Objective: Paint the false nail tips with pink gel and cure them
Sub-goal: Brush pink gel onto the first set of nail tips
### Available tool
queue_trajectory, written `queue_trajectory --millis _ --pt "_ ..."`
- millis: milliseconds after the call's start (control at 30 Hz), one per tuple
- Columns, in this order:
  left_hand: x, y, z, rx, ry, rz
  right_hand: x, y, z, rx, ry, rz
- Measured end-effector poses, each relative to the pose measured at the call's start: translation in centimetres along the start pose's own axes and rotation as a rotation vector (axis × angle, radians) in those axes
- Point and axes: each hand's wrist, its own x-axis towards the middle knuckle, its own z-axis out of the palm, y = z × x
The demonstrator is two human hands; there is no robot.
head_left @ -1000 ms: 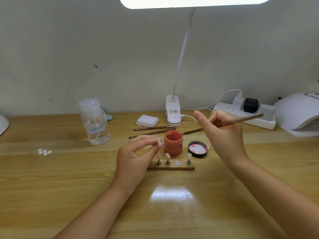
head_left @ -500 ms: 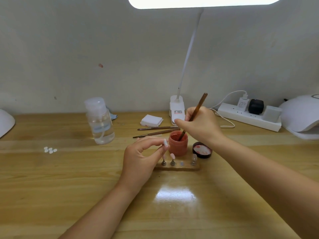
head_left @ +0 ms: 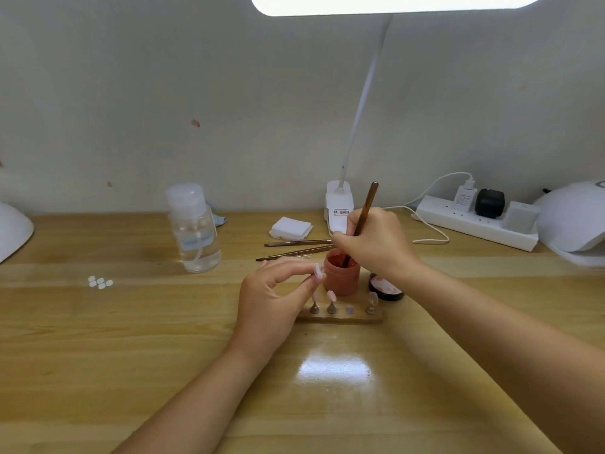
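Change: a second ago the right hand (head_left: 376,244) held the brush (head_left: 361,221) level above the counter (head_left: 131,339); now the brush stands steeply with its tip down inside the pink gel pot (head_left: 341,273).
Right fingers: curled round the brush shaft, near its lower half.
Left hand (head_left: 275,299): as before, fingers pinch one clear nail tip (head_left: 317,270) on its stand, just left of the pot.
Holder (head_left: 340,314): lies in front of the pot; two pegs carry pink tips (head_left: 331,295), one peg carries a clear tip (head_left: 372,298), one slot is bare.
Pot lid (head_left: 386,286): lies beside the pot, to its right.
Curing lamp (head_left: 573,217): far right, well apart.
Meaning: the brush is being loaded; the pinched tip is probably next to be painted, curing not yet begun.
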Motion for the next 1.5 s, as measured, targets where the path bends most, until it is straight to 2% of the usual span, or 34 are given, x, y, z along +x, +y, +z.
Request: queue_trajectory --millis 200,467,1200,1500 --pt "0.0 -0.1 0.1 -0.003 -0.007 0.006 0.9 0.7 -1.6 0.143 0.115 0.127" --pt "0.0 -0.3 0.1 0.015 -0.025 0.009 1.0 2.1 -2.2 0.367 0.128 0.314" --pt "0.0 -0.4 0.0 0.048 -0.009 0.030 0.8 3.2 -3.3 0.409 0.175 0.375" --pt "0.0 -0.3 0.0 0.058 -0.019 0.050 -0.8 2.7 -3.3 0.604 0.261 0.373"
